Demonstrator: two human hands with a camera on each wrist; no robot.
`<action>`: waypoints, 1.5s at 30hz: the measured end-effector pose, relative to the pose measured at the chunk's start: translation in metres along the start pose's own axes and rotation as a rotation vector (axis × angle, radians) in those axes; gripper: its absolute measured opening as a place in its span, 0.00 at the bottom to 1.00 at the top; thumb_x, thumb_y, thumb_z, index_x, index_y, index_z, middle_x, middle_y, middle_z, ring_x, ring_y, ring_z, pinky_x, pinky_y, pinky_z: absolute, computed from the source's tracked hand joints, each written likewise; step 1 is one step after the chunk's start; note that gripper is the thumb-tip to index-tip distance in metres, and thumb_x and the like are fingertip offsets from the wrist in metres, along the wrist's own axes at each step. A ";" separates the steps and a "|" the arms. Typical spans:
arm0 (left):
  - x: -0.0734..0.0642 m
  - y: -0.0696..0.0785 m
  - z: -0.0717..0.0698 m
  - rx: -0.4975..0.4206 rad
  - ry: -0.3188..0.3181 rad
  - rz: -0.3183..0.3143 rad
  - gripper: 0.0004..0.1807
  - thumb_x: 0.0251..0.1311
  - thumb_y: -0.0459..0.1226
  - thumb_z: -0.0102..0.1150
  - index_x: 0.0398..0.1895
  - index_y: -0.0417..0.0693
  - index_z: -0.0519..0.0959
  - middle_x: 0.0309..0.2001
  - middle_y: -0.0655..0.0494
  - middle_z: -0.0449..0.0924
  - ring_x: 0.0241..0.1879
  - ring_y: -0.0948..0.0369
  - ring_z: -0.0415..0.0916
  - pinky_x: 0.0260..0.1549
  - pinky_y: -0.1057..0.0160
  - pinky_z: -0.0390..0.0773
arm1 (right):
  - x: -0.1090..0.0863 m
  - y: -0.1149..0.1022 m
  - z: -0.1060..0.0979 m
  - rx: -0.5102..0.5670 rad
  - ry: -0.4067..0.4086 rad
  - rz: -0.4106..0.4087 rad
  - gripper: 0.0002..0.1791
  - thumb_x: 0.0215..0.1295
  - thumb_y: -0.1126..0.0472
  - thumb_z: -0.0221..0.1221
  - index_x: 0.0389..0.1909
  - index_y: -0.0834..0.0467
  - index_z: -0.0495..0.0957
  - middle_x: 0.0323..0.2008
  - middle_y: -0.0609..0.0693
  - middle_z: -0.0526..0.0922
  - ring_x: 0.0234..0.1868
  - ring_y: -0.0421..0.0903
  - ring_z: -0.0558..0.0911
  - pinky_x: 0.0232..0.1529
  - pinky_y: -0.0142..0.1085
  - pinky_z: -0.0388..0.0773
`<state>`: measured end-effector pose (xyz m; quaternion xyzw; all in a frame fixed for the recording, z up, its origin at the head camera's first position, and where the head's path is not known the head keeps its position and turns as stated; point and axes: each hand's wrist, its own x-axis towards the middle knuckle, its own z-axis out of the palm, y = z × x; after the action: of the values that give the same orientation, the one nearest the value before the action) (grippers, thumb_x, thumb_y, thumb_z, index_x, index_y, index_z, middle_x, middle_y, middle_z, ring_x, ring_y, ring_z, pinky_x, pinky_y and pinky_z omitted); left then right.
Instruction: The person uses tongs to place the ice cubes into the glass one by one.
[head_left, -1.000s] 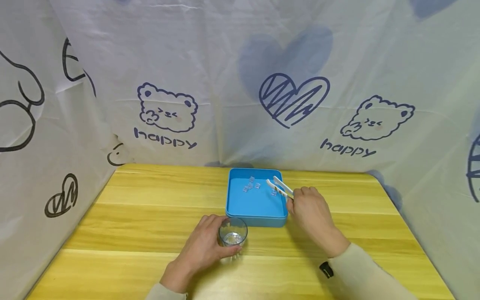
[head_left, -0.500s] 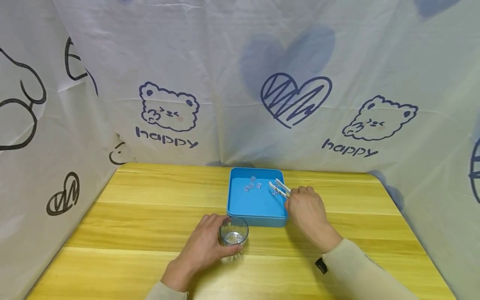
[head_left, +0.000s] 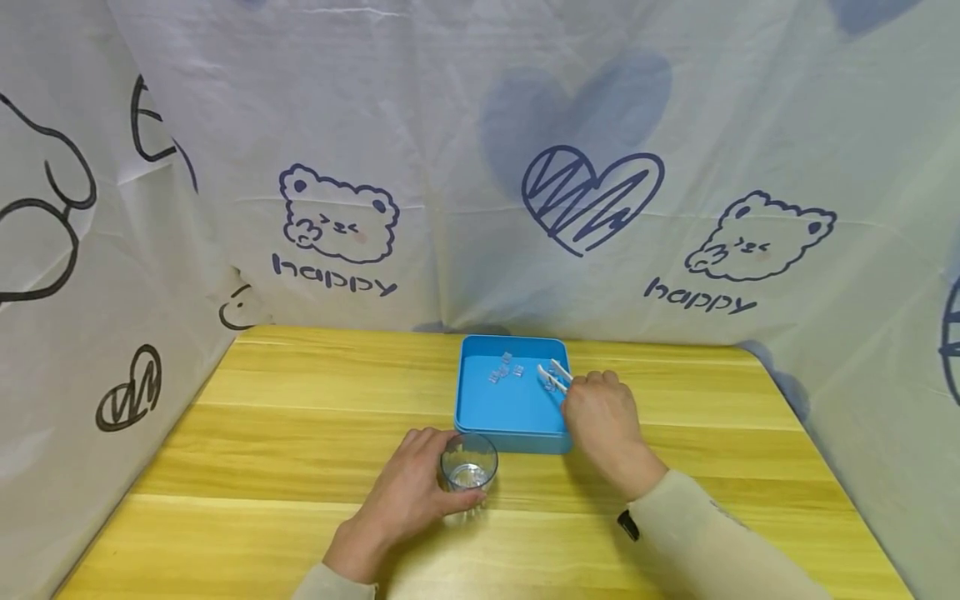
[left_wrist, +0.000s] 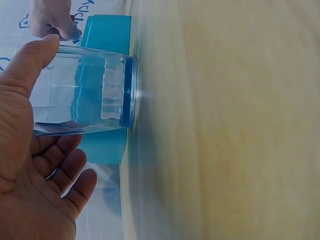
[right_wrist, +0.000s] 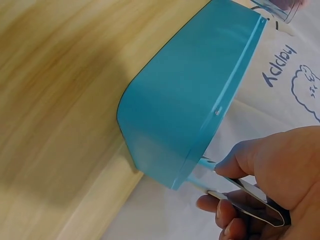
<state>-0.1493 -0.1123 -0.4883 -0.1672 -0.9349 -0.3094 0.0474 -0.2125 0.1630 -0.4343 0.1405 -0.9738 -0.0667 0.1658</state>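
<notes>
My left hand (head_left: 405, 487) holds a clear drinking glass (head_left: 468, 458) upright on the table, its thumb on one side and fingers on the other. My right hand (head_left: 606, 425) grips small tongs (head_left: 562, 372) with white tips and, in the right wrist view, a metal bow (right_wrist: 250, 190). The tips are apart and point down into a shallow blue box (head_left: 502, 412), around or just above a small clear piece (head_left: 550, 386); contact is too small to tell. Several more clear pieces (head_left: 517, 371) lie towards the box's back. Clear material shows low in the glass.
The box stands on a yellow wood-grain table (head_left: 300, 458), close to its back edge. Just in front of the box is the glass. White cloth (head_left: 450, 167) with printed bears and hearts hangs behind and at both sides. A dark band (head_left: 628, 525) shows at my right cuff.
My right hand has shifted left towards the box, and the tong tips have dipped slightly lower near the clear piece. My left hand and the glass have stayed put.
</notes>
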 end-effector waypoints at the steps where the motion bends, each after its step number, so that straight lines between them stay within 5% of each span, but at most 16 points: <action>1: 0.000 0.000 0.000 0.000 0.000 0.000 0.45 0.45 0.59 0.83 0.63 0.45 0.78 0.54 0.57 0.81 0.54 0.59 0.73 0.57 0.52 0.81 | 0.001 -0.001 0.000 0.001 -0.004 0.005 0.15 0.68 0.60 0.67 0.28 0.68 0.81 0.23 0.55 0.76 0.27 0.51 0.71 0.27 0.42 0.76; 9: 0.000 -0.001 0.000 0.004 -0.006 0.000 0.45 0.45 0.59 0.83 0.63 0.45 0.79 0.54 0.56 0.82 0.55 0.58 0.73 0.57 0.50 0.81 | 0.001 -0.005 0.001 0.027 -0.013 0.034 0.18 0.67 0.59 0.68 0.24 0.67 0.79 0.21 0.55 0.74 0.26 0.51 0.72 0.25 0.43 0.78; 17: 0.000 0.000 0.000 -0.011 -0.009 -0.006 0.44 0.46 0.59 0.83 0.63 0.46 0.79 0.54 0.57 0.81 0.54 0.59 0.73 0.58 0.51 0.81 | -0.006 -0.008 -0.007 0.125 -0.108 0.064 0.19 0.67 0.60 0.64 0.17 0.62 0.74 0.19 0.52 0.72 0.24 0.49 0.70 0.22 0.41 0.75; 27: -0.001 -0.001 0.000 -0.008 0.003 -0.001 0.44 0.46 0.59 0.83 0.63 0.47 0.79 0.54 0.57 0.81 0.55 0.59 0.73 0.58 0.51 0.81 | -0.019 -0.005 -0.004 0.135 0.001 0.014 0.17 0.63 0.64 0.64 0.18 0.62 0.71 0.17 0.51 0.69 0.21 0.48 0.67 0.22 0.37 0.70; 45: -0.001 0.000 -0.001 -0.004 -0.003 -0.003 0.44 0.46 0.59 0.83 0.63 0.47 0.79 0.54 0.57 0.81 0.54 0.59 0.73 0.57 0.52 0.81 | -0.023 -0.003 0.001 0.125 0.044 -0.017 0.16 0.63 0.65 0.64 0.18 0.62 0.72 0.17 0.51 0.68 0.20 0.48 0.66 0.21 0.36 0.67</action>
<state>-0.1482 -0.1131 -0.4876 -0.1665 -0.9345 -0.3112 0.0455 -0.1912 0.1671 -0.4431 0.1606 -0.9709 -0.0039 0.1775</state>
